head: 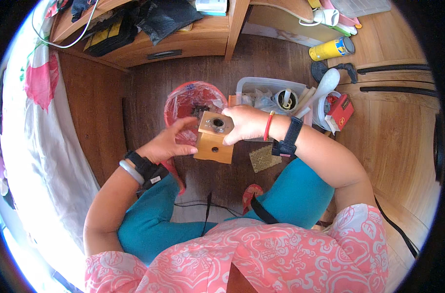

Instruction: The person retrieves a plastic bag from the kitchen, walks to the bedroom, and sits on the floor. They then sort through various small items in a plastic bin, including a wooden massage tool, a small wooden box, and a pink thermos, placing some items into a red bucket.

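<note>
My right hand point(246, 122) grips the right side of a small wooden box point(214, 146), apparently a moxibustion box. Its lid point(205, 122) has a round dark hole with metal bits around it, and a smaller hole shows in the wall facing me. Left of the box is my left hand point(167, 143), thumb and fingers spread. Its thumb tip comes close to the box wall; whether they touch I cannot tell. Beneath and behind the box stands a red bin point(171, 106) lined with clear plastic, with dark debris inside.
A clear plastic tub point(250, 82) holds bags, a tin point(286, 100) and pale sticks. Right of it are a white spoon point(328, 80), a bucket point(319, 113) and a red box point(341, 113). A patterned mat point(264, 159) lies on the floor. A yellow canister point(328, 49) is near the cabinet.
</note>
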`<state>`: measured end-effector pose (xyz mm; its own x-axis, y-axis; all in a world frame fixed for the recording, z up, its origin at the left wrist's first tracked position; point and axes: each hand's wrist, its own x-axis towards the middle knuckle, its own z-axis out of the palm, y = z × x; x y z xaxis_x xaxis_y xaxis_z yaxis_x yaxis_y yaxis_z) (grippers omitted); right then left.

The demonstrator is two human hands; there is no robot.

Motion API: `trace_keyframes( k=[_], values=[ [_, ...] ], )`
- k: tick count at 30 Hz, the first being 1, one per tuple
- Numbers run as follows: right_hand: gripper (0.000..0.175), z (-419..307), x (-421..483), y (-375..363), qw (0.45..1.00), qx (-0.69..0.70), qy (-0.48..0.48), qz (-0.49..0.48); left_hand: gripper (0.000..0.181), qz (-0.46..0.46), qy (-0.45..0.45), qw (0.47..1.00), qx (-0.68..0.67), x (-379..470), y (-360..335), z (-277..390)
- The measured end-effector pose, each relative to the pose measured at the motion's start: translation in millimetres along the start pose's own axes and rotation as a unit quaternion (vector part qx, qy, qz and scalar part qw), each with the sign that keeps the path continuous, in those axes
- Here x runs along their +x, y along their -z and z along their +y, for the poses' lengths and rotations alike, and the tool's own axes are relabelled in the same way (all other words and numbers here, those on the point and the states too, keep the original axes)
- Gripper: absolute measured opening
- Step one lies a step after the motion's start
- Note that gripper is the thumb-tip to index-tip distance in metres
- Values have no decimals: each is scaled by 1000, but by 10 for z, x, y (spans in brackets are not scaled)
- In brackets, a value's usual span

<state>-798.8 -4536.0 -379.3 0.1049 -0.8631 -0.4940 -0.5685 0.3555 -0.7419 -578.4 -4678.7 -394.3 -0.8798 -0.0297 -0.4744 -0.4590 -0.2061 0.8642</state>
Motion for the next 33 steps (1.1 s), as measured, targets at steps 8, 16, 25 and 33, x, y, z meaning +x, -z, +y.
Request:
trace_keyframes(
  k=[8, 16, 25, 33],
  values=[
    [60, 151, 406, -26, 966, 182, -91, -156, 83, -76, 112, 985, -107, 24, 11, -230],
    [72, 240, 599, -138, 909, 311, -194, -200, 77, -107, 219, 935, -257, 0, 186, -307],
    [70, 50, 480, -200, 924, 299, -220, -91, 80, -127, 195, 911, -340, 35, 227, -499],
    [62, 184, 448, -306, 976, 174, -81, 99, 80, -107, 213, 912, -332, -4, 246, -478]
  ],
)
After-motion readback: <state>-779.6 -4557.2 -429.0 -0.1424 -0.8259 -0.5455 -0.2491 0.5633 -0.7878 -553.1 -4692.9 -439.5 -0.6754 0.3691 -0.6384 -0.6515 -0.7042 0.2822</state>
